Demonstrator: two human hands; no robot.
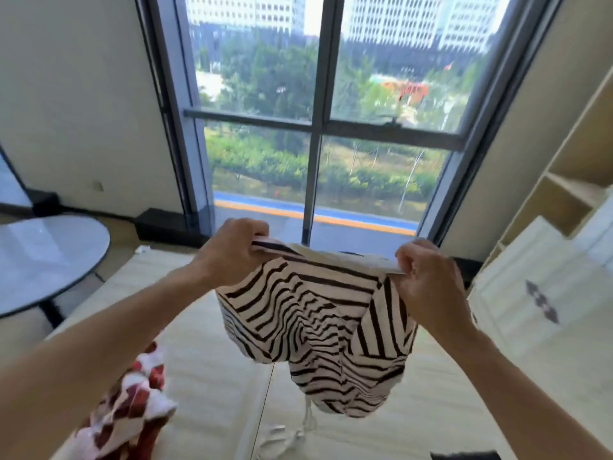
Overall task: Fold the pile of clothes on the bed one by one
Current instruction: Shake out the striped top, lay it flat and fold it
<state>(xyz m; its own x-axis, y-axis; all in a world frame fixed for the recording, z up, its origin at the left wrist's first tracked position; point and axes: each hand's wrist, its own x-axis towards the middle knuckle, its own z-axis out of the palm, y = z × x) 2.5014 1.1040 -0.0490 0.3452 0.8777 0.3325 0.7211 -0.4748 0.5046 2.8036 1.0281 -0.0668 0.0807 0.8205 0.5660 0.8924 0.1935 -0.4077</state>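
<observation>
Shirt (318, 327), aloft over bed (205, 376), top edge pinched at either end by left hand (232, 250) and right hand (428, 283). Probably spreading before folding. Next: lay flat on bed, smooth, fold.

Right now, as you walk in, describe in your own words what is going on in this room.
A person is holding up a black-and-white striped fabric garment above the cream bed. The left hand grips one top corner and the right hand pinches the other, so it hangs crumpled and not yet folded. A red-and-white patterned cloth garment lies bunched on the bed to the person's left.
</observation>
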